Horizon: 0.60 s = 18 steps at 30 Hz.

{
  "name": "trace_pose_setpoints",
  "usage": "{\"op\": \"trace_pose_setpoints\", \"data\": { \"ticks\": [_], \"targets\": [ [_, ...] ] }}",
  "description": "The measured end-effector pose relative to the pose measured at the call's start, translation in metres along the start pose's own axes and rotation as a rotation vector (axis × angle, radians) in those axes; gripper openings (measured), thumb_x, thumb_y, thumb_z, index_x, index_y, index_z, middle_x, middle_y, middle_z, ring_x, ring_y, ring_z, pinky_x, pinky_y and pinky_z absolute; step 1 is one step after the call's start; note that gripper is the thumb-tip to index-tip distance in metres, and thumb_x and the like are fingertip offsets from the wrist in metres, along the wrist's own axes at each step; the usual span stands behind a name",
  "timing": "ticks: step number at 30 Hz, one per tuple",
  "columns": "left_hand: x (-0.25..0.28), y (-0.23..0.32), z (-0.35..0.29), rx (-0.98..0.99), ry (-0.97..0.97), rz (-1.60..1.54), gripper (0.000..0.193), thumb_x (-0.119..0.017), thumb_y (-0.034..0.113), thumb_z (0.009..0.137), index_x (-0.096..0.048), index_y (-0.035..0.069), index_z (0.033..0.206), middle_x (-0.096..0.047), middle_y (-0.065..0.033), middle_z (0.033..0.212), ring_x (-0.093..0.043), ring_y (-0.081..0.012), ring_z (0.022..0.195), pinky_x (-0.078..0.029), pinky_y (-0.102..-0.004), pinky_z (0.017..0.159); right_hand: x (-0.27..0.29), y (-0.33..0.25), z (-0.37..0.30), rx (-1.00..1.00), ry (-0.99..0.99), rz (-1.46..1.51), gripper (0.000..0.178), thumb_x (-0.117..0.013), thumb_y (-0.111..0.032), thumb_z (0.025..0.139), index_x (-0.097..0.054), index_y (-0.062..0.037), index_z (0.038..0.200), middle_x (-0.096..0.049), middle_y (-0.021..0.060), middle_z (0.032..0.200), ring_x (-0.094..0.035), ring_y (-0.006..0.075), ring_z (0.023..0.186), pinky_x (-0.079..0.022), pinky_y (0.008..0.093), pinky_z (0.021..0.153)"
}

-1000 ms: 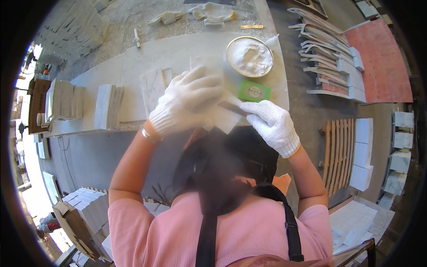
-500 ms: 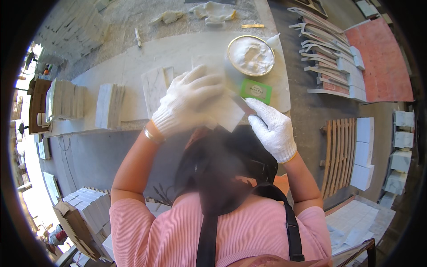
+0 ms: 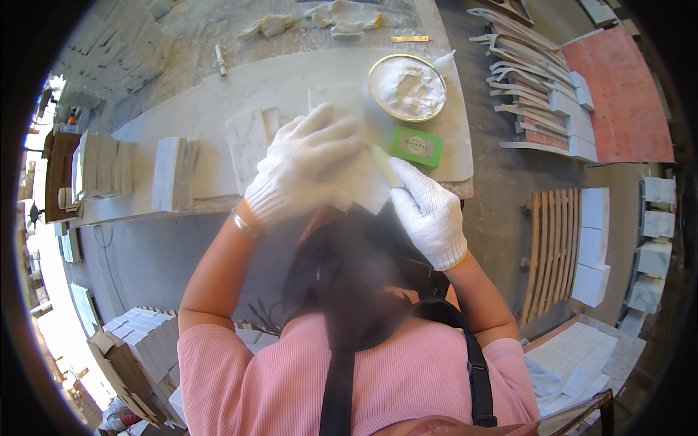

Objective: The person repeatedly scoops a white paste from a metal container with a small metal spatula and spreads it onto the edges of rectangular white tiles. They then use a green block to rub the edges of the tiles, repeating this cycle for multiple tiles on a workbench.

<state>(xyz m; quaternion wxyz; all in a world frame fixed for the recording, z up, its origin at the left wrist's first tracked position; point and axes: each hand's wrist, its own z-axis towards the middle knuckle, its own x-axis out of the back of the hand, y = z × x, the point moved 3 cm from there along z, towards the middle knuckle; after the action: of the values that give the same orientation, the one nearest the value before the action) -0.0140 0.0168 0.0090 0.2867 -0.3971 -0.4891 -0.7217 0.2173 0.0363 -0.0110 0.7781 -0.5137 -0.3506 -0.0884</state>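
My left hand (image 3: 305, 163), in a white knit glove, lies over a white tile (image 3: 363, 182) near the table's front edge, its fingers stretched out across it. The tile's near corner shows between my hands; the rest is partly hidden and hazy. In my gloved right hand (image 3: 430, 214), closed around it, is a flat scraper (image 3: 383, 164). The scraper's blade lies along the tile's right edge; its handle is hidden in my grip. Beyond my right hand are a green box (image 3: 416, 147) and a round tub of white paste (image 3: 407, 89).
More marbled tiles (image 3: 247, 145) lie left of my left hand, with upright tile stacks (image 3: 173, 174) farther left. Crumpled gloves (image 3: 342, 18), a marker-like tube (image 3: 220, 60) and a brass-coloured strip (image 3: 409, 39) lie at the back. A wooden pallet (image 3: 556, 254) is at right.
My right hand has shifted slightly left with the scraper, whose blade now catches pale light. My left hand stays over the tile, almost unmoved.
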Motion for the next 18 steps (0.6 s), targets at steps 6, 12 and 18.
{"op": "trace_pose_setpoints", "data": {
  "ticks": [6, 12, 18],
  "targets": [
    [0.000, 0.000, -0.001, 0.016, -0.020, 0.008, 0.085, -0.091, 0.046, 0.054, -0.071, 0.015, 0.131, -0.060, -0.0067, 0.150, -0.045, -0.0398, 0.146, -0.036, -0.0537, 0.118, 0.010, -0.001, -0.008, -0.012, -0.004, 0.005, 0.040, -0.070, -0.003, 0.090, -0.070, -0.0033, 0.130, -0.075, 0.0199, 0.117, -0.075, 0.0326, 0.101, -0.058, 0.0372, 0.088],
    [0.000, 0.001, 0.000, 0.009, -0.019, 0.028, 0.092, -0.089, 0.053, 0.056, -0.068, 0.013, 0.136, -0.060, -0.0072, 0.151, -0.044, -0.0398, 0.147, -0.036, -0.0537, 0.118, -0.011, -0.006, -0.002, 0.080, 0.039, 0.026, 0.048, -0.069, -0.007, 0.089, -0.069, -0.0146, 0.136, -0.074, 0.0200, 0.106, -0.073, 0.0377, 0.089, -0.059, 0.0438, 0.080],
    [-0.004, -0.001, -0.003, 0.023, 0.000, 0.056, 0.095, -0.088, 0.056, 0.058, -0.066, 0.011, 0.139, -0.059, -0.0075, 0.152, -0.043, -0.0392, 0.148, -0.035, -0.0538, 0.120, 0.017, 0.001, -0.005, -0.032, -0.012, 0.007, 0.039, -0.069, -0.002, 0.091, -0.070, -0.0009, 0.130, -0.075, 0.0199, 0.121, -0.076, 0.0290, 0.105, -0.059, 0.0354, 0.090]
  ]
}}
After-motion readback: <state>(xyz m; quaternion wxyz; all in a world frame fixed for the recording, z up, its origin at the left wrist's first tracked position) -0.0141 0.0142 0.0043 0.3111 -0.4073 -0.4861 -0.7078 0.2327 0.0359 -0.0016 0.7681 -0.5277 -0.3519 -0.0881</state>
